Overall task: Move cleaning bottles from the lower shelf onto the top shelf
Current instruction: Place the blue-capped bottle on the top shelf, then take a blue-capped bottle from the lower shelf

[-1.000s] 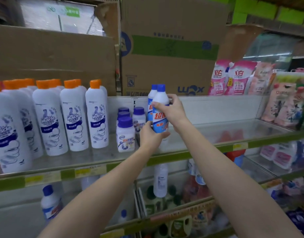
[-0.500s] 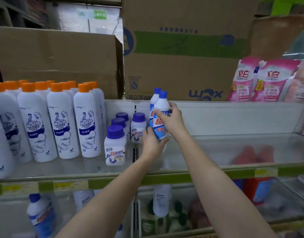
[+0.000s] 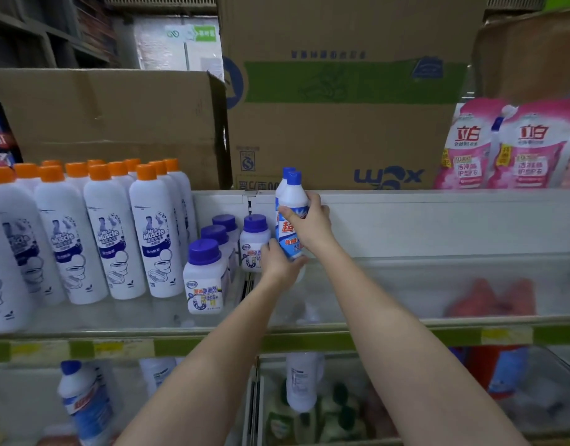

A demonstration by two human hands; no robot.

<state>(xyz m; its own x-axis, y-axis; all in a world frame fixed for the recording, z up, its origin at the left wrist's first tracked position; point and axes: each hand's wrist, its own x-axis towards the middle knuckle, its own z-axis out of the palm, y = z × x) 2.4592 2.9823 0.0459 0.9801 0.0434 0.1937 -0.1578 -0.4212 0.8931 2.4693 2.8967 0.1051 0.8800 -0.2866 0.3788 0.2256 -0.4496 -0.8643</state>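
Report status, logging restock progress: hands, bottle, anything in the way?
Both hands on blue-capped bottle: right hand around body, left hand at base. Purple-capped jars close alongside; second blue-capped bottle directly behind.

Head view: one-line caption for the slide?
Both hands, right hand and left hand, set a blue-capped bottle on the top shelf beside purple-capped jars.

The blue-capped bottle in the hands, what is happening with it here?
A person is stocking a shop shelf. The right hand grips a blue-capped bottle around its label, and the left hand supports it near the base. The bottle is at the top shelf, beside the small purple-capped jars; a second blue cap shows just behind it. Whether it already rests on the shelf cannot be told. More bottles wait on the lower shelf.
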